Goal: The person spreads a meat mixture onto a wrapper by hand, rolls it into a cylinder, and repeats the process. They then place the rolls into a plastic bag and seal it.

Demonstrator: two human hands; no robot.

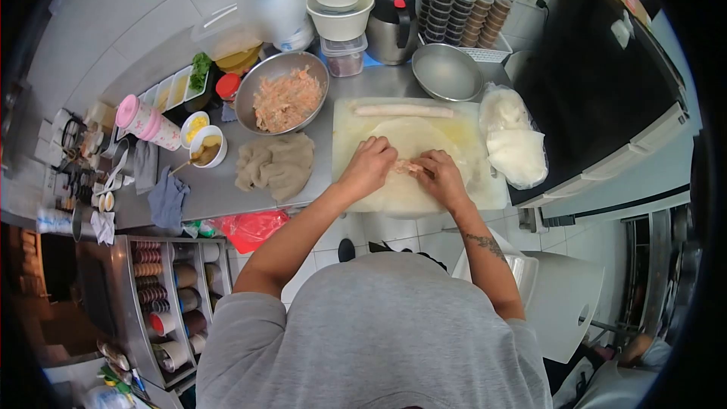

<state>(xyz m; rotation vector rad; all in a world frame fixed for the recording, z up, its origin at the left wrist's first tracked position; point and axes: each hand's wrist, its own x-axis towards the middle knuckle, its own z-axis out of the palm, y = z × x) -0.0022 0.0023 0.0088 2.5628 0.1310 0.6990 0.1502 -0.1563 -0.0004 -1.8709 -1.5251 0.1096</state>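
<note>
A round, pale wrapper sheet lies on the whitish cutting board in front of me. A short strip of pink-orange filling rests on the sheet's near part. My left hand pinches the filling's left end with curled fingers. From the other side, my right hand has its bent fingers closed on the right end. Along the board's far edge lies a long, finished-looking white roll. A steel bowl at the left back holds a heap of shredded pink-orange mixture.
To the board's right sits a plastic bag of white wrapper sheets. Behind it stand an empty steel bowl, a steel jug and stacked sauce cups. A beige cloth and small white bowls are on the left.
</note>
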